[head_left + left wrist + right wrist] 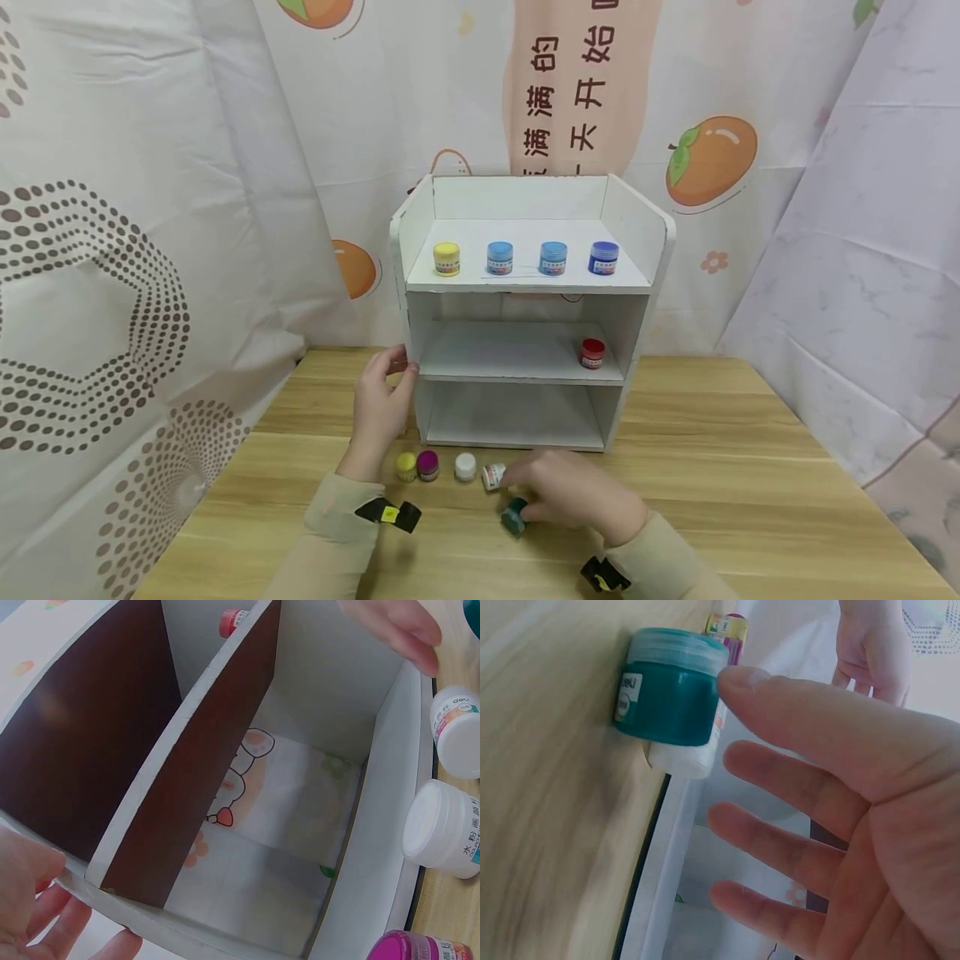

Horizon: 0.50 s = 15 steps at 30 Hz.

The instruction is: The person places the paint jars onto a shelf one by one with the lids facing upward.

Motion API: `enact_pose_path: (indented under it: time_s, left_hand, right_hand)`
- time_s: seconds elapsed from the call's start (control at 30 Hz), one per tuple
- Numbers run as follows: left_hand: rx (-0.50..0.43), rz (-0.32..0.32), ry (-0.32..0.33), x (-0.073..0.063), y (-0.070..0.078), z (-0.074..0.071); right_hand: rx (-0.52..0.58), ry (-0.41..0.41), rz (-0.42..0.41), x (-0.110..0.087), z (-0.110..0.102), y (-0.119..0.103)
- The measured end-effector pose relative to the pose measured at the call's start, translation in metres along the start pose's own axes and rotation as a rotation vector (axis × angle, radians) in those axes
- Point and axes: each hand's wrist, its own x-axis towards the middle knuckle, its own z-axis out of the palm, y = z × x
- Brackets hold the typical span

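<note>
My left hand (pixel 382 400) is at the left side panel of a small white shelf (pixel 517 379), thumb by the panel's front edge and fingers round its outer face. In the left wrist view those fingers (pixel 60 915) hold the panel loosely. My right hand (pixel 573 496) is low over the table, its fingers (pixel 780 844) spread and fairly straight. Its thumb tip overlaps the side of a teal paint jar (pixel 667 694), which lies tipped on the table. Beside it a white paint jar (pixel 493 477) lies on its side.
Another white jar (pixel 465 467), a purple jar (pixel 427 466) and a yellow jar (pixel 406 467) stand before the shelf. On its top are a yellow jar (pixel 447 260), two light blue jars (pixel 500 258) and a dark blue jar (pixel 603 258). The middle shelf bears a red jar (pixel 592 354).
</note>
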Motion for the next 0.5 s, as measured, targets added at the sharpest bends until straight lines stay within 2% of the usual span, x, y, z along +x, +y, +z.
enact_pose_path:
  time_s: [0.23,0.5]
  left_hand:
    - [-0.005,-0.003,0.003,0.000,0.000,0.000]
    - [-0.006,-0.003,0.003,0.000,-0.001,0.001]
  right_hand:
    - [0.036,-0.022,0.006,0.004,0.004,-0.004]
    - [0.002,-0.062,0.033,0.007,0.013,-0.006]
